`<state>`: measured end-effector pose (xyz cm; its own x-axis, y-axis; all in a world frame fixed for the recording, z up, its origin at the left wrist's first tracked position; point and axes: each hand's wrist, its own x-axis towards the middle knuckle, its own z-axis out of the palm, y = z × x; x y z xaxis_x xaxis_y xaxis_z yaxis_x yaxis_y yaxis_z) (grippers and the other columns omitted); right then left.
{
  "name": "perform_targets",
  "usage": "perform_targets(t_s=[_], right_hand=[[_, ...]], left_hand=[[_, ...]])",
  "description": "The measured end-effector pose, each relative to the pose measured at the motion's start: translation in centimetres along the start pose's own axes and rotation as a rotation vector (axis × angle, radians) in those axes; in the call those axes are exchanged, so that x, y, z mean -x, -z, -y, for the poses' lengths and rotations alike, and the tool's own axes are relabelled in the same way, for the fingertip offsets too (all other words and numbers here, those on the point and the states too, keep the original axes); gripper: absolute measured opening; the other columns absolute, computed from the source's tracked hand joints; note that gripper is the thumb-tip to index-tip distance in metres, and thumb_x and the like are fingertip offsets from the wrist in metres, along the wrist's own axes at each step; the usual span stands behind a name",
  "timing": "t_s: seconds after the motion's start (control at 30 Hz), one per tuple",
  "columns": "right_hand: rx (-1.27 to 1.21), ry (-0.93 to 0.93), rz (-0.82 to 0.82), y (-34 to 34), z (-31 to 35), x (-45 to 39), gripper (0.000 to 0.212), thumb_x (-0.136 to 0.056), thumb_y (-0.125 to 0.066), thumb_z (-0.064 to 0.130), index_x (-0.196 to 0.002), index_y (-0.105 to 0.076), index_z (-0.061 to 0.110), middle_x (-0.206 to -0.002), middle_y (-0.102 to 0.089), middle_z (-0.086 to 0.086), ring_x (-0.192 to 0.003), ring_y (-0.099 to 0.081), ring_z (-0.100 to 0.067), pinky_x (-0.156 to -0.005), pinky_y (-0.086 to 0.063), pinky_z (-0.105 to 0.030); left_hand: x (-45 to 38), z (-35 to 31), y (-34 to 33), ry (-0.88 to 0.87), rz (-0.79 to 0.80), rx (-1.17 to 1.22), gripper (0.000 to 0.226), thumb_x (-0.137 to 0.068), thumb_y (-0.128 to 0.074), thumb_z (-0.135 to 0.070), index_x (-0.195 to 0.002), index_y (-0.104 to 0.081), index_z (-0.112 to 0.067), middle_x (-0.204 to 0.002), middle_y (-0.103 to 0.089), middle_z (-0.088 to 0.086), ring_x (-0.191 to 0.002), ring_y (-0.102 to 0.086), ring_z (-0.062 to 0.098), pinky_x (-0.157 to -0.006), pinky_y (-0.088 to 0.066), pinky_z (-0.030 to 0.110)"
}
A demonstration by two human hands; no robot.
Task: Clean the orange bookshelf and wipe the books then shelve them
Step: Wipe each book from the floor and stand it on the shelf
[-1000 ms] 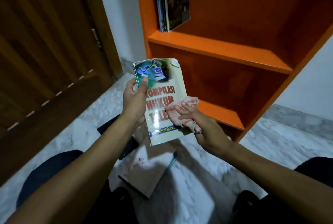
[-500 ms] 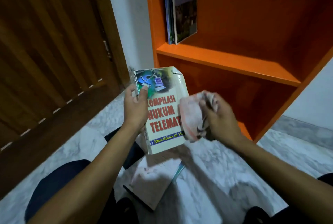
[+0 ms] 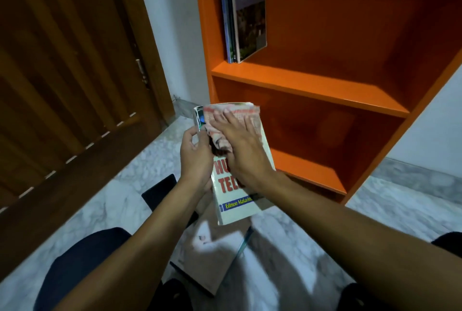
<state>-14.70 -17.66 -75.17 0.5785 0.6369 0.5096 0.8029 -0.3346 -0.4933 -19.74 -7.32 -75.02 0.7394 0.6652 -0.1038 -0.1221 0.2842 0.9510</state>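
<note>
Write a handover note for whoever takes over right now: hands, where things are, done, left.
Left hand: grips the pale paperback by its left edge, held up in front of the orange bookshelf.
Right hand: flat, fingers straight, pressing the pink cloth on the top of the cover.
Shelved books: a few stand upright at the left end of the upper shelf. The lower shelf shows no books.
More books lie on the marble floor between the knees.
Done: some books shelved. Whether the shelves were wiped cannot be told.
Left: finish wiping this paperback, shelve it, then wipe and shelve the floor books.
</note>
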Motion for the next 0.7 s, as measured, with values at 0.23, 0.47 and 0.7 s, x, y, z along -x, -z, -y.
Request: perform_targets(t_s=[0.23, 0.47, 0.7], right_hand=[[-0.178, 0.096, 0.192, -1.5, -0.6, 6.4, 0.072, -0.072, -0.037, -0.015, -0.136, -0.056, 0.011, -0.152, -0.043, -0.002, -0.149, -0.022, -0.01, -0.124, -0.007, -0.039], [-0.262, 0.212, 0.271, 0.9, -1.9, 9.7, 0.031, -0.097, -0.046, 0.003, -0.121, -0.063, 0.012, -0.126, -0.064, -0.005, -0.128, -0.052, -0.018, -0.111, -0.035, -0.037], [-0.359, -0.294, 0.098, 4.0, -2.5, 8.9, 0.009, -0.093, -0.061, 0.029, -0.097, -0.057, 0.035, -0.087, -0.067, 0.019, -0.079, -0.06, 0.003, -0.072, -0.045, -0.029]], left_hand=[[-1.6, -0.9, 1.8, 0.083, -0.192, 0.167, 0.019, -0.104, -0.05, -0.027, -0.117, -0.05, -0.013, -0.093, -0.071, 0.011, -0.068, -0.074, 0.018, -0.06, -0.062, 0.033], [-2.0, -2.6, 2.5, 0.054, -0.236, 0.169, 0.027, -0.104, -0.05, -0.031, -0.126, -0.048, -0.014, -0.098, -0.071, 0.01, -0.066, -0.075, 0.016, -0.07, -0.062, 0.04], [-2.5, -3.3, 2.9, 0.001, -0.201, 0.188, 0.024, -0.104, -0.05, -0.029, -0.122, -0.053, -0.013, -0.107, -0.07, 0.012, -0.074, -0.074, 0.018, -0.072, -0.062, 0.042]])
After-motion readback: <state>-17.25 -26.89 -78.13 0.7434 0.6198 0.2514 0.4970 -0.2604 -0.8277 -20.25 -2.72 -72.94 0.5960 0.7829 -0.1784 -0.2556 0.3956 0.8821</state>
